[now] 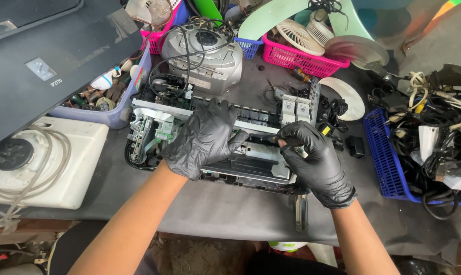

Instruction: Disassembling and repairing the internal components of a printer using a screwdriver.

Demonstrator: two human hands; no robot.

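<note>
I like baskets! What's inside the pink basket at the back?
The pink basket holds white round fan grilles. Whatever lies underneath them is covered and cannot be seen.

Small pale rectangular label (40,68) on black printer cover (88,46), upper left.

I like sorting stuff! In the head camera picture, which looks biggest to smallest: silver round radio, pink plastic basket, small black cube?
1. Silver round radio
2. Pink plastic basket, partly covered, so nearly a tie
3. Small black cube, clearly smallest
</note>
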